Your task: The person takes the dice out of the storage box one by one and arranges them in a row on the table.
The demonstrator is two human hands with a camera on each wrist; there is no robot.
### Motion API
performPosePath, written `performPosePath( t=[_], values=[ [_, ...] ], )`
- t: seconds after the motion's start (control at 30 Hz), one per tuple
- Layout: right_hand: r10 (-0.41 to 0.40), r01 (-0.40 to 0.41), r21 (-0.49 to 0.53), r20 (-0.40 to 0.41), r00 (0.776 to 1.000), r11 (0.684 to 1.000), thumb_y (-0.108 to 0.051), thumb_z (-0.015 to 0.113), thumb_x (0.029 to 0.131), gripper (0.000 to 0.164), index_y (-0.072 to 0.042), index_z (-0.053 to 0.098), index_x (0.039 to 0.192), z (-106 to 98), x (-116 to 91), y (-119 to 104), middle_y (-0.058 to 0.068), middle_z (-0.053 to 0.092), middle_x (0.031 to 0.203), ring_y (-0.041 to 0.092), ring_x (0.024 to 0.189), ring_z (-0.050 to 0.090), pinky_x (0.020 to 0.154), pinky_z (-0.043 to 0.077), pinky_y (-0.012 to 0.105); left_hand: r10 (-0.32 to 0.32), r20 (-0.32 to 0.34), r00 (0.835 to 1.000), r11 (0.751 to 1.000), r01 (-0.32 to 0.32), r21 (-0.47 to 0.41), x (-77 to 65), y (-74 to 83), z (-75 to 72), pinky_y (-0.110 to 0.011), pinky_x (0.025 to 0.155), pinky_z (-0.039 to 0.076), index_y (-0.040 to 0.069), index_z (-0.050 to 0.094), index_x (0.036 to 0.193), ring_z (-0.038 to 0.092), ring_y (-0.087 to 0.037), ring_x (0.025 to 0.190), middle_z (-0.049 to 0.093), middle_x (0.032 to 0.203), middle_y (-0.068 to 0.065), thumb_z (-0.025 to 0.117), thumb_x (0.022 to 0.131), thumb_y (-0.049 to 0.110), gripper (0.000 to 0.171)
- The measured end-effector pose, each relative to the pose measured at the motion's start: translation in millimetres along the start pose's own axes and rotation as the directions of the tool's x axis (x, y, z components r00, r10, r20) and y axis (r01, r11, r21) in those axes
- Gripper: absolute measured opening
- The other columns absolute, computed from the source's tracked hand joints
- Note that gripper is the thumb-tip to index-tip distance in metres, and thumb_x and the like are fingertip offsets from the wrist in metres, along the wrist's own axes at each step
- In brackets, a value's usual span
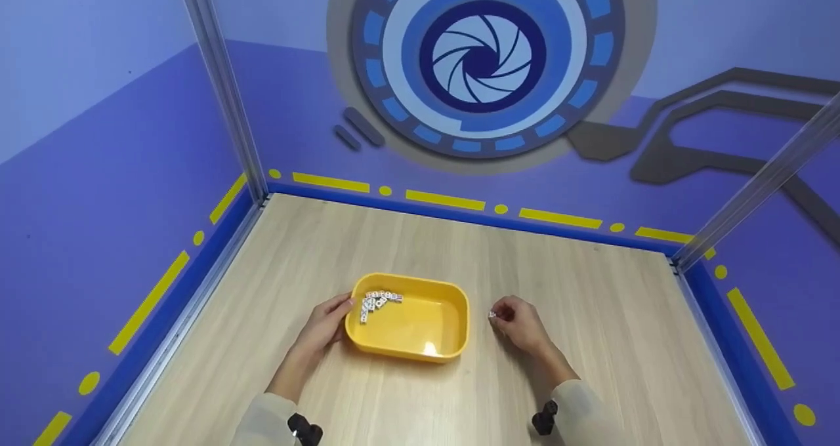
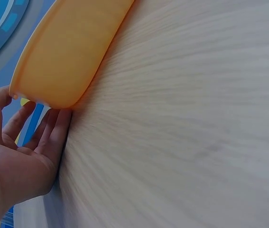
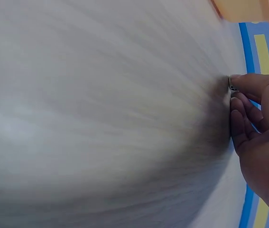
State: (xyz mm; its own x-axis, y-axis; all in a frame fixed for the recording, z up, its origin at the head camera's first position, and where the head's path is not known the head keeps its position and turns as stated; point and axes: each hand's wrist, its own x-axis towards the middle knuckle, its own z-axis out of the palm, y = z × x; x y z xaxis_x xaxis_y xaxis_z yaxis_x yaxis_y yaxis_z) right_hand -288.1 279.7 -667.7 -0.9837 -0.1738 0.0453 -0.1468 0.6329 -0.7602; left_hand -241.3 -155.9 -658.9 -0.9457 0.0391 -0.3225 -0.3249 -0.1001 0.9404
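A yellow plastic tray [image 1: 407,351] with rounded corners stands on the wooden table. Several small white dice [image 1: 371,302] lie bunched in its far left corner. My left hand [image 1: 326,323] grips the tray's left end, thumb at the rim and fingers against the outer wall; the left wrist view shows those fingers [image 2: 53,133] curled beneath the rim. To the right of the tray, my right hand [image 1: 523,324] pinches one white die [image 1: 492,314] between thumb and fingertips at the table surface. Black pips show on that die [image 3: 233,87] in the right wrist view.
The light wood table [image 1: 420,406] is bounded by a blue and purple back wall [image 1: 289,118] and side walls with yellow dashes. Metal posts [image 1: 223,85] stand at the corners. Black wrist cameras [image 1: 305,429] sit on both sleeves.
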Motion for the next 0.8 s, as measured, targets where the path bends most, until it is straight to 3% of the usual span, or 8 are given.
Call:
performPosePath(
  t=[0.33, 0.53, 0.8],
  values=[
    [0.009, -0.009, -0.018, 0.021, 1.000, 1.000, -0.006, 0.075, 0.087, 0.014, -0.014, 0.068, 0.096, -0.9, -0.3, -0.7, 0.001, 0.060, 0.090, 0.017, 0.082, 0.056, 0.068, 0.049, 0.027, 0.003, 0.011, 1.000, 1.000, -0.003, -0.009, -1.0, 0.2, 0.3, -0.035, 0.084, 0.057, 0.018, 0.051, 0.145, 0.064, -0.024, 0.113, 0.057, 0.139, -0.008, 0.062, 0.097, 0.045, 0.056],
    [0.030, -0.029, -0.015, 0.026, 0.999, 0.999, -0.006, 0.075, 0.087, 0.014, -0.014, 0.068, 0.096, -0.5, 0.3, 0.8, 0.000, 0.060, 0.091, 0.016, 0.084, 0.055, 0.070, 0.049, 0.027, 0.001, -0.006, 1.000, 0.999, -0.001, 0.035, -1.7, 1.0, -0.6, -0.028, 0.072, 0.054, 0.022, 0.055, 0.142, 0.064, -0.020, 0.101, 0.063, 0.132, -0.005, 0.062, 0.095, 0.048, 0.054],
    [0.021, -0.020, -0.044, 0.015, 1.000, 0.999, -0.006, 0.074, 0.088, 0.012, -0.012, 0.068, 0.098, 0.7, -1.8, -1.5, 0.002, 0.059, 0.092, 0.017, 0.083, 0.054, 0.068, 0.049, 0.025, 0.004, 0.020, 1.000, 1.000, -0.004, 0.004, -3.0, 3.0, 0.2, -0.035, 0.085, 0.057, 0.017, 0.051, 0.145, 0.064, -0.023, 0.115, 0.058, 0.137, -0.009, 0.059, 0.099, 0.044, 0.054]
  ],
)
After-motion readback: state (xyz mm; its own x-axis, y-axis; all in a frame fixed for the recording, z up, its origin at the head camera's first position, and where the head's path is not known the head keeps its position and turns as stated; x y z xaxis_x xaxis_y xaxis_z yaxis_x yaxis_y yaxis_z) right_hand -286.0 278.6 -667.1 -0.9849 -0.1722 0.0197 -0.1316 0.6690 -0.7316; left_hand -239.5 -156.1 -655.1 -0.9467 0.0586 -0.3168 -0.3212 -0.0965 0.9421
